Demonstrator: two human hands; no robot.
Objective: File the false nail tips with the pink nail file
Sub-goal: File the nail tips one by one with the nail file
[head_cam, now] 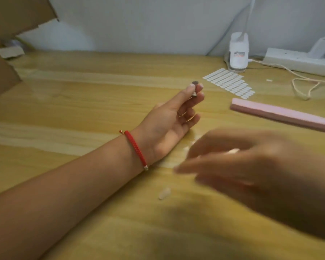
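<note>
My left hand [174,117], with a red cord bracelet on the wrist, rests on the wooden table and pinches a small stand with a dark flat top [195,86] between thumb and fingers. My right hand [251,169] is blurred by motion, low over the table at the right; something pale shows at its fingers, but I cannot tell whether it holds it. One clear false nail tip [164,193] lies on the table in front of my left wrist. The pink nail file [281,115] lies flat at the right, untouched by either hand.
A sheet of several small white oval stickers [230,83] lies behind the left hand. Further back stand a white lamp base [238,53] and a power strip [298,60] with a loose cord [304,85]. Cardboard flaps [6,59] rise at the left.
</note>
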